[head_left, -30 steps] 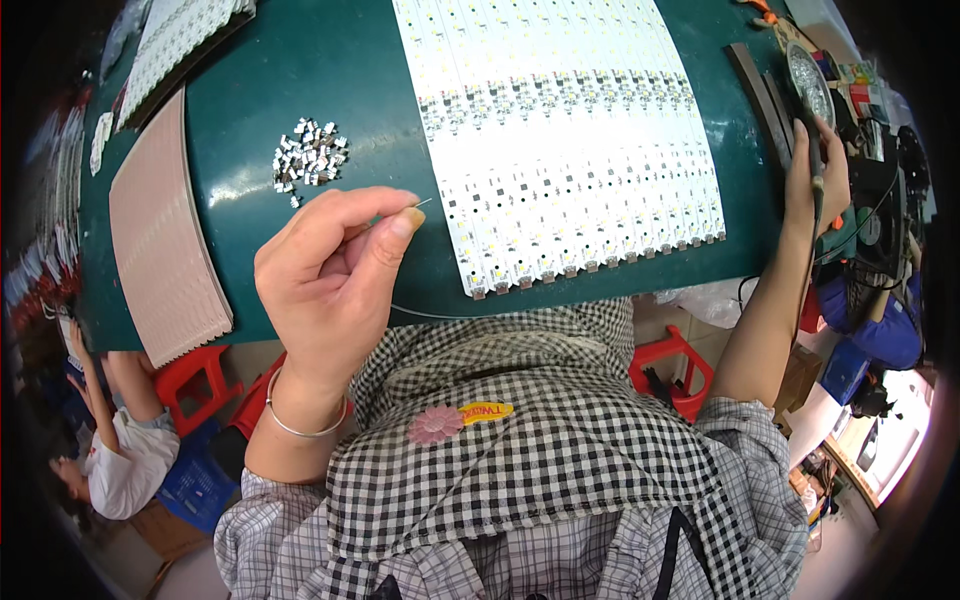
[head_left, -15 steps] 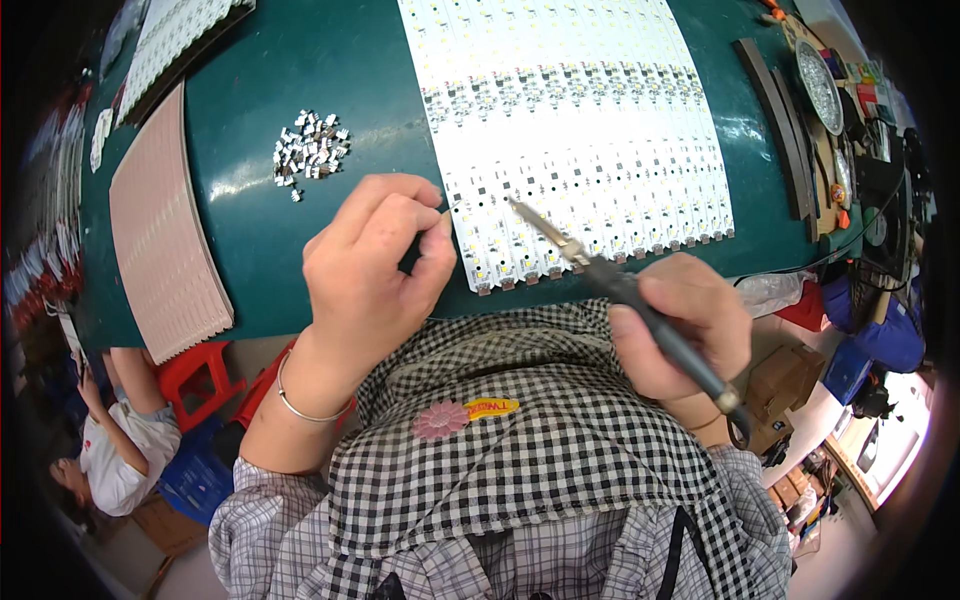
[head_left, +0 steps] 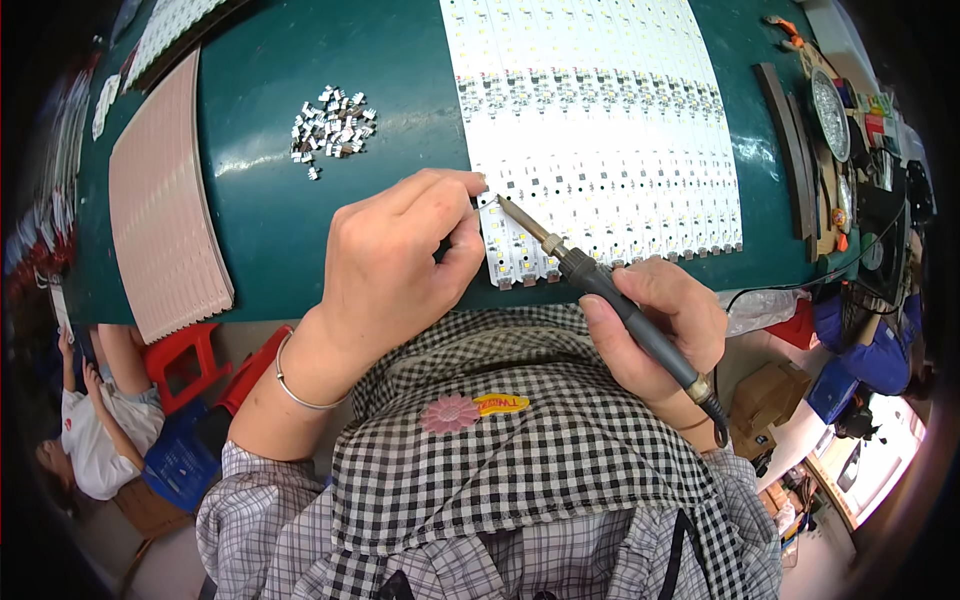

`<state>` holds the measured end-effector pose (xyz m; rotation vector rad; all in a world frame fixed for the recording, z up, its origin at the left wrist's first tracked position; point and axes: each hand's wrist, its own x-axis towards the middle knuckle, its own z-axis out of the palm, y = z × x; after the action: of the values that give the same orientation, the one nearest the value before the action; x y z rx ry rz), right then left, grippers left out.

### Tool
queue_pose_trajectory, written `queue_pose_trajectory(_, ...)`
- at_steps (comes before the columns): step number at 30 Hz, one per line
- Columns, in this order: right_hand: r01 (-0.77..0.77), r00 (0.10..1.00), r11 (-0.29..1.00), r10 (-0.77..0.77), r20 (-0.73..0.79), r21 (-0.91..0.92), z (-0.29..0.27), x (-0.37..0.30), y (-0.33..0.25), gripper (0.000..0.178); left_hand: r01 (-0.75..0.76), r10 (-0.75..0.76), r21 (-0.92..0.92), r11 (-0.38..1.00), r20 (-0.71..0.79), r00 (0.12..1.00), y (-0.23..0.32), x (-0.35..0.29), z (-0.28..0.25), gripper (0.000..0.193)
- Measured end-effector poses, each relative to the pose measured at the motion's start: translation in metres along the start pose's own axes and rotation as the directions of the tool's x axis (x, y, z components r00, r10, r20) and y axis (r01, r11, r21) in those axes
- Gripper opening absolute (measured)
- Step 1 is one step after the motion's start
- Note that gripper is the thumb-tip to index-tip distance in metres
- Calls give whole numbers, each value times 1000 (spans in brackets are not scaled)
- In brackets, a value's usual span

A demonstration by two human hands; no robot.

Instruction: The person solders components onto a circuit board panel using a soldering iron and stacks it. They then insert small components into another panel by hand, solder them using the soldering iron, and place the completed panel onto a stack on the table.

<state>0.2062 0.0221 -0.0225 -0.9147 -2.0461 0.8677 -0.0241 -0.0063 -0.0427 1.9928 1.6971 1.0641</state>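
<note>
My right hand [head_left: 668, 325] grips a soldering iron [head_left: 625, 308] with a dark handle. Its metal tip meets the left edge of a white panel of LED circuit boards [head_left: 600, 140], low on the leftmost strip. Right beside the tip, my left hand [head_left: 405, 255] has its fingers bent together, the index fingertip at the panel's edge. Whatever lies in those fingers is too small to make out. A loose pile of small white connectors [head_left: 335, 125] lies on the green table [head_left: 255, 230], beyond my left hand.
Pinkish-brown stacked panels [head_left: 165, 200] lie at the left, with more white boards [head_left: 175, 40] behind. Dark bars [head_left: 787, 150] and a metal dish [head_left: 829, 112] stand at the right. The iron's cord [head_left: 790, 287] trails rightward. A person [head_left: 110, 430] sits at lower left near a red stool [head_left: 188, 368].
The iron's tip has come down and left onto the panel's edge, next to my left fingertips. My left hand has shifted right to that edge, while the whole view has moved slightly.
</note>
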Motion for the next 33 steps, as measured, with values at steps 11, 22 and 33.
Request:
queue_pose_trajectory(11, 68, 997, 997, -67, 32, -26, 0, 4, -2, 31, 24, -24, 11, 1000, -17, 1000, 0, 1, 4, 12)
queue_pose_trajectory(22, 14, 1000, 1000, -14, 19, -22, 1, 4, -6, 28, 49, -49, 1, 999, -5, 999, 3, -1, 4, 12)
queue_pose_trajectory(33, -159, 967, 980, 179, -179, 120, -6, 0, -3, 24, 105, -105, -6, 994, 51, 993, 9, 2, -7, 12)
